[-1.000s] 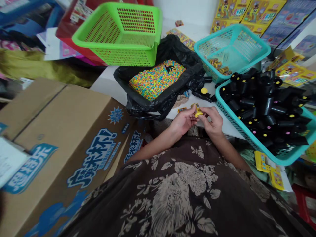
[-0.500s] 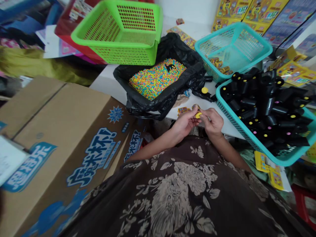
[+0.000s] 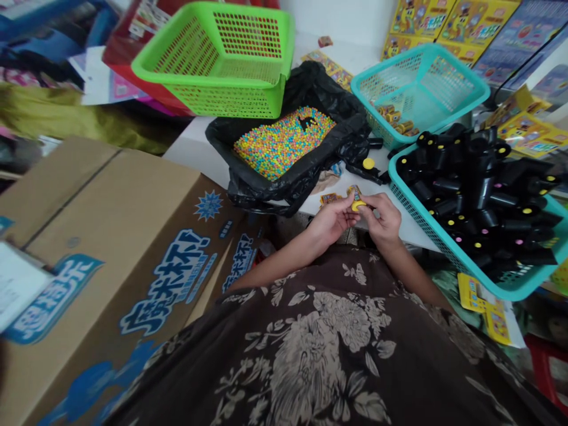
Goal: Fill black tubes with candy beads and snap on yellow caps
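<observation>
Between my hands is a small tube [image 3: 356, 197] with a printed label and a yellow end. My left hand [image 3: 332, 223] grips it from the left, thumb along its side. From the right, the fingers of my right hand [image 3: 384, 219] press at the yellow end. Printed labels [image 3: 328, 199] lie on the table just beyond my left hand. A loose yellow cap [image 3: 368, 163] rests farther back. Up and to the left, a black plastic liner [image 3: 252, 195] surrounds a heap of tiny coloured balls [image 3: 279, 145], with a black object lying among them.
A turquoise basket [image 3: 444, 248] full of black tubes stands at my right. Behind it, another turquoise basket [image 3: 448, 115] holds small labelled tubes. A green basket [image 3: 177, 74] sits back left. Large cardboard boxes [image 3: 106, 207] flank my left side. Yellow cartons [image 3: 470, 23] are stacked at the back.
The tube has tilted slightly between my fingers, so more of its printed side shows. Both hands stay in nearly the same place.
</observation>
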Demonstrator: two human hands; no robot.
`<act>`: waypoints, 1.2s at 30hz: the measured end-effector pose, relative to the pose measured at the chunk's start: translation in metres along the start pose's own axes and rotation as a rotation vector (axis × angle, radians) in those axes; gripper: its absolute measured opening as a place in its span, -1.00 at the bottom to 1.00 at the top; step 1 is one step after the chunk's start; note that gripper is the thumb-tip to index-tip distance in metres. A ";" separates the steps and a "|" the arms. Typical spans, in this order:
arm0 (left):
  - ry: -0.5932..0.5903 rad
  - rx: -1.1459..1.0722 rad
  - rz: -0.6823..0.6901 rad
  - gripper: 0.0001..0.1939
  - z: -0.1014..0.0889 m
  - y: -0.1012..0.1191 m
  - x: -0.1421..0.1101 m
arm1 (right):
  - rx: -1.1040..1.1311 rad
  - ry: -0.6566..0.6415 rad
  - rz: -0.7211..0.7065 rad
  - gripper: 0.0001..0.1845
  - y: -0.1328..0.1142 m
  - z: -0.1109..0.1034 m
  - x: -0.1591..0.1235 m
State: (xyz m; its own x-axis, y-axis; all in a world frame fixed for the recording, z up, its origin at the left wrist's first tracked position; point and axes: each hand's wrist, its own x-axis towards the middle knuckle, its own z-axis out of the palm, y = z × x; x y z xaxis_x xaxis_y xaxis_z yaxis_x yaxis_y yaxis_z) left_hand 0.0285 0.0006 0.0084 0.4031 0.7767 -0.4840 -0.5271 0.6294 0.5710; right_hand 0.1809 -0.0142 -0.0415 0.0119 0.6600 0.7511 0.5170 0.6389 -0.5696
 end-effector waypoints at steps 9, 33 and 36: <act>-0.005 0.037 0.042 -0.78 -0.002 -0.003 0.003 | -0.077 0.004 -0.041 -0.83 -0.001 -0.001 -0.001; 0.021 0.003 0.090 -0.73 0.000 -0.003 -0.003 | 0.009 -0.050 -0.025 -0.82 0.002 -0.001 0.001; 0.031 -0.026 0.068 -0.76 0.000 -0.004 -0.002 | 0.036 -0.018 -0.040 -0.85 0.002 0.000 0.000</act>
State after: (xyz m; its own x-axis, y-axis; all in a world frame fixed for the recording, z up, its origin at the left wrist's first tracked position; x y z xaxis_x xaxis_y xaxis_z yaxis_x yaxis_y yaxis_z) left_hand 0.0300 -0.0033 0.0070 0.3431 0.8160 -0.4652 -0.5715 0.5744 0.5860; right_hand 0.1819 -0.0130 -0.0431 -0.0240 0.6409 0.7673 0.4854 0.6784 -0.5515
